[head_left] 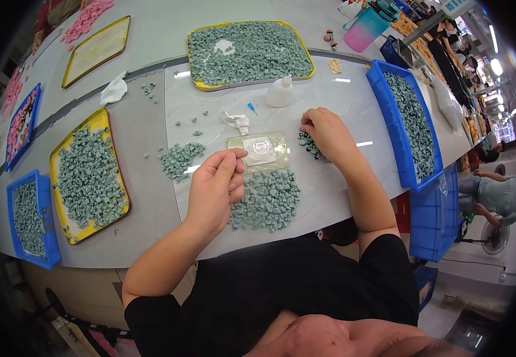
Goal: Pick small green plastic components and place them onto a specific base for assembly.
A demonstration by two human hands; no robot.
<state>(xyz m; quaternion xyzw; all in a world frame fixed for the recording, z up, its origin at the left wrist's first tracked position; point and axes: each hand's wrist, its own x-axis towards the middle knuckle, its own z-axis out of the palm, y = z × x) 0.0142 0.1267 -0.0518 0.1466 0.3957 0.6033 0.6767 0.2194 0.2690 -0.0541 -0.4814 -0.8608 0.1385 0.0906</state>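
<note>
My left hand (213, 187) is closed, thumb against index finger, at the left edge of a translucent yellowish mat (280, 159). Anything in that pinch is too small to make out. On the mat lies a clear square plate (260, 150) with a ring-shaped whitish patch. To the right, my right hand (327, 134) has its fingers bent together over a small pile of dark green pieces (307, 143); its fingertips are partly hidden, as is whatever they pinch. Just below the mat spreads a heap of grey-green stone-like pieces (267, 199), with a smaller heap (180, 160) left of my left hand.
Beyond the mat are a white squeeze bottle (280, 93), a blue dispensing tip (252, 108) and a crumpled tissue (236, 122). Yellow-rimmed trays (195, 85) (127, 205) and blue bins (383, 116) (48, 253) hold green pieces. A blue-pink water bottle (370, 28) stands far right.
</note>
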